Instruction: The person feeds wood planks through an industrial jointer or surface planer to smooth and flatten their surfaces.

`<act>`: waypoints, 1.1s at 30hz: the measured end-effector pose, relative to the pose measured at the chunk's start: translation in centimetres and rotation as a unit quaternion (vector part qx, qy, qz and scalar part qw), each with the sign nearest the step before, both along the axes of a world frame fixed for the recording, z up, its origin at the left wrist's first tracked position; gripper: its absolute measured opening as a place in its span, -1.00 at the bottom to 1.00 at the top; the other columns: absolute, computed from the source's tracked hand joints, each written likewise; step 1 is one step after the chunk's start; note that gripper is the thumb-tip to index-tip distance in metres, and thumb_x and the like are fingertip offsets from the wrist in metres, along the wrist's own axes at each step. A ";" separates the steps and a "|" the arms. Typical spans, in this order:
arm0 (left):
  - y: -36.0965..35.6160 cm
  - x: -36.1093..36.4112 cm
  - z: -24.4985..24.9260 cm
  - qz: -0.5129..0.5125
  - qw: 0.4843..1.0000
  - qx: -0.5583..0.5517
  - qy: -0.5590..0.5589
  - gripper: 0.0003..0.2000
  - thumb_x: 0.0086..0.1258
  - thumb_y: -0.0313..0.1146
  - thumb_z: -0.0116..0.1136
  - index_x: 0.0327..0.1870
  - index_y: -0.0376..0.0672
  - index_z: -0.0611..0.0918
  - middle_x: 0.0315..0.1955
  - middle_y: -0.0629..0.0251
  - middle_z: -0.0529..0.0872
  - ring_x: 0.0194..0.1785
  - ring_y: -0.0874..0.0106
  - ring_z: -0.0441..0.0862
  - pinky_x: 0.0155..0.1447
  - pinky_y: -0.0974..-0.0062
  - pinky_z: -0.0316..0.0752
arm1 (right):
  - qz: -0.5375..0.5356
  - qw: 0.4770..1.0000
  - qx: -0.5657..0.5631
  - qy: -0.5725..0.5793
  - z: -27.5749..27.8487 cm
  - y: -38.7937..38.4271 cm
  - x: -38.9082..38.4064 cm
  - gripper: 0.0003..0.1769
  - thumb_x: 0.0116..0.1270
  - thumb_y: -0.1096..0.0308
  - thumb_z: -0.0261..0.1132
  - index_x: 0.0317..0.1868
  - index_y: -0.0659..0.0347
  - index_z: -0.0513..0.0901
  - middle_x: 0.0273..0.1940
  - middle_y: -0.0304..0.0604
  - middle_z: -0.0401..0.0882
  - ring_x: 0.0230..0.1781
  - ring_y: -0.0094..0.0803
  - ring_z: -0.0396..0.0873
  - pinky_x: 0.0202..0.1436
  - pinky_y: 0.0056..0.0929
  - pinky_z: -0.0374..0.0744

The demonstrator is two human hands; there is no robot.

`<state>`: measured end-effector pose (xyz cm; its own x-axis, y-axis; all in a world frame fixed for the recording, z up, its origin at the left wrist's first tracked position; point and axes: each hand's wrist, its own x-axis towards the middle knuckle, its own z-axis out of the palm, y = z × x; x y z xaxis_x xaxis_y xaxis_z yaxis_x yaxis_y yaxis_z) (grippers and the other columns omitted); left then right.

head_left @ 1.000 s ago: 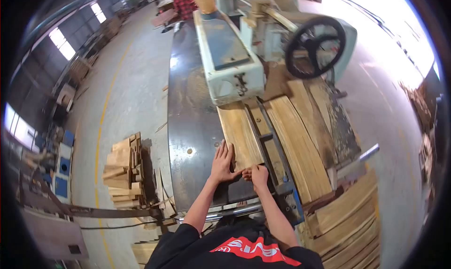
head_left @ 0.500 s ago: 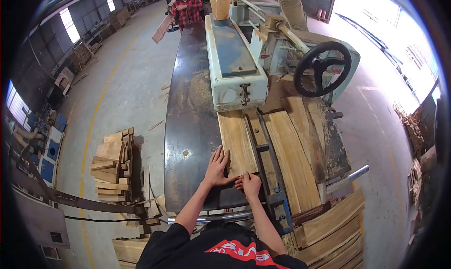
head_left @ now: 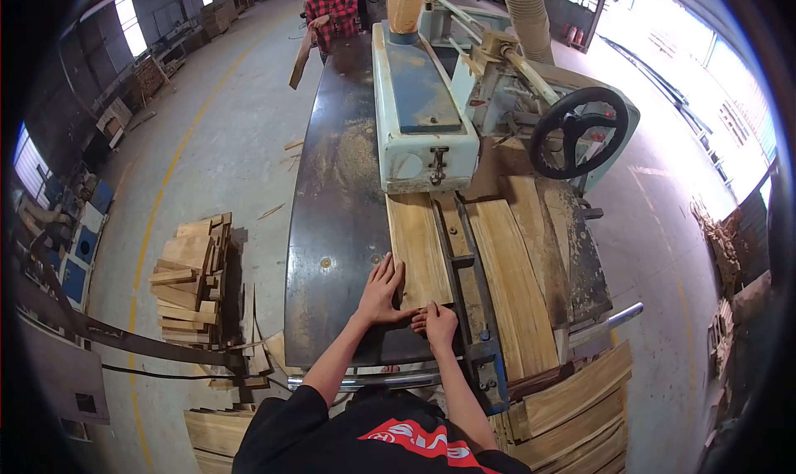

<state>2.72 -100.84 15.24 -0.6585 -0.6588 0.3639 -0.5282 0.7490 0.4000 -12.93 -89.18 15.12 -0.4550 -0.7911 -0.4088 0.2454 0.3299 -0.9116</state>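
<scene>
Head view. One board [head_left: 419, 246] lies flat on the dark steel table [head_left: 332, 184], its long axis running straight away from the person, far end at the machine housing [head_left: 423, 118]. Left hand [head_left: 380, 292]: flat, fingers spread, against the board's left edge. Right hand [head_left: 437, 321]: fingers bent on the near end; grip cannot be told. One metal rail [head_left: 458, 250] bounds the board's right side, with more boards [head_left: 514, 275] beyond. One handwheel [head_left: 578, 132]; two dust hoses [head_left: 408, 2]; two floor stacks [head_left: 192, 279]. One co-worker [head_left: 330, 10] stands at the far end.
</scene>
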 end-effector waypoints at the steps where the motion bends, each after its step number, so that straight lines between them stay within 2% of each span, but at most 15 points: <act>1: 0.0 0.0 0.0 0.001 1.000 0.001 0.003 0.18 0.12 0.28 0.50 0.63 -0.41 0.27 0.58 -0.35 0.29 0.75 -0.15 0.03 0.74 -0.08 -0.01 | 0.001 1.000 0.000 0.006 0.0 0.1 0.0 -0.53 0.74 0.20 0.13 -0.25 0.44 0.66 -0.46 0.00 0.75 -0.57 -0.31 0.74 -0.52 -0.39 0.67; 12: 0.1 0.1 -0.1 0.002 1.000 -0.003 0.005 0.16 0.12 0.28 0.50 0.61 -0.42 0.29 0.58 -0.37 0.29 0.75 -0.16 0.04 0.73 -0.09 0.02 | -0.003 1.000 0.018 0.000 0.2 0.0 0.0 -0.53 0.72 0.18 0.16 -0.26 0.43 0.68 -0.45 -0.01 0.75 -0.57 -0.33 0.74 -0.52 -0.41 0.67; 20: -0.8 -0.1 -0.5 -0.005 1.000 0.010 -0.011 0.20 0.07 0.28 0.51 0.62 -0.43 0.29 0.57 -0.37 0.32 0.75 -0.18 0.05 0.74 -0.09 0.01 | -0.028 0.999 0.034 -0.011 -0.8 -1.3 -0.4 -0.56 0.69 0.21 0.20 -0.29 0.40 0.71 -0.48 -0.07 0.73 -0.60 -0.38 0.67 -0.55 -0.42 0.57; 23: -2.7 -0.5 -0.3 0.002 0.999 0.012 -0.035 0.14 0.09 0.27 0.51 0.55 -0.45 0.37 0.53 -0.38 0.37 0.72 -0.22 0.10 0.71 -0.13 0.09 | -0.050 0.999 0.001 -0.018 -3.6 -3.3 -0.4 -0.58 0.67 0.23 0.23 -0.33 0.38 0.72 -0.50 -0.09 0.72 -0.58 -0.39 0.68 -0.53 -0.42 0.57; 25: -4.1 -0.6 -0.1 -0.006 0.999 0.023 -0.027 0.17 0.04 0.27 0.56 0.53 -0.48 0.37 0.54 -0.40 0.35 0.70 -0.29 0.10 0.69 -0.09 0.15 | -0.073 0.995 0.004 -0.064 -3.3 -4.7 -0.2 -0.64 0.66 0.29 0.24 -0.28 0.38 0.73 -0.46 -0.09 0.74 -0.57 -0.38 0.69 -0.52 -0.44 0.58; 28: -8.5 0.8 -0.1 -0.089 0.996 -0.020 0.015 0.09 0.02 0.28 0.61 0.46 -0.43 0.52 0.44 -0.33 0.53 0.56 -0.22 0.42 0.58 0.06 0.39 | -0.098 0.989 0.036 -0.101 -2.4 -7.3 0.0 -0.71 0.65 0.33 0.25 -0.21 0.38 0.73 -0.42 -0.09 0.76 -0.56 -0.38 0.69 -0.52 -0.47 0.58; 29: -10.1 1.8 2.6 -0.099 0.987 0.119 -0.040 -0.03 0.08 0.23 0.62 0.38 -0.39 0.60 0.36 -0.25 0.62 0.45 -0.11 0.55 0.48 0.13 0.48 | -0.100 0.986 0.034 -0.126 -2.3 -8.0 0.0 -0.71 0.65 0.33 0.25 -0.20 0.39 0.73 -0.41 -0.08 0.76 -0.56 -0.39 0.69 -0.52 -0.47 0.57; 30: -12.0 3.2 6.5 -0.110 0.956 0.255 -0.091 -0.14 0.14 0.18 0.62 0.31 -0.36 0.68 0.28 -0.17 0.72 0.35 -0.01 0.69 0.39 0.21 0.56 | -0.104 0.983 0.030 -0.149 -2.0 -9.0 -0.4 -0.72 0.64 0.33 0.26 -0.19 0.39 0.73 -0.40 -0.08 0.76 -0.56 -0.39 0.69 -0.52 -0.48 0.57; 31: -14.1 4.7 9.2 -0.047 0.953 0.249 -0.166 -0.29 0.25 0.19 0.57 0.21 -0.26 0.77 0.14 0.00 0.83 0.08 0.19 0.82 0.24 0.26 0.63 | -0.090 0.987 0.013 -0.135 -2.3 -9.9 -0.5 -0.71 0.64 0.32 0.28 -0.20 0.39 0.73 -0.42 -0.08 0.75 -0.56 -0.38 0.69 -0.53 -0.47 0.56; 32: -16.3 6.1 12.4 -0.012 0.935 0.300 -0.190 -0.40 0.35 0.13 0.51 0.20 -0.21 0.79 0.09 0.08 0.86 0.05 0.29 0.81 0.17 0.29 0.65 | -0.085 0.989 0.000 -0.119 -2.9 -10.4 -0.3 -0.71 0.63 0.31 0.29 -0.22 0.38 0.72 -0.44 -0.07 0.74 -0.57 -0.38 0.68 -0.53 -0.46 0.55; 33: -20.7 9.2 11.0 -0.054 0.908 0.413 -0.042 -0.53 0.45 0.02 0.44 0.16 -0.17 0.82 0.03 0.17 0.88 0.00 0.39 0.80 0.09 0.36 0.66 | -0.090 0.993 -0.031 -0.062 -2.4 -10.3 0.1 -0.69 0.62 0.30 0.29 -0.26 0.37 0.72 -0.48 -0.09 0.71 -0.59 -0.37 0.66 -0.55 -0.40 0.53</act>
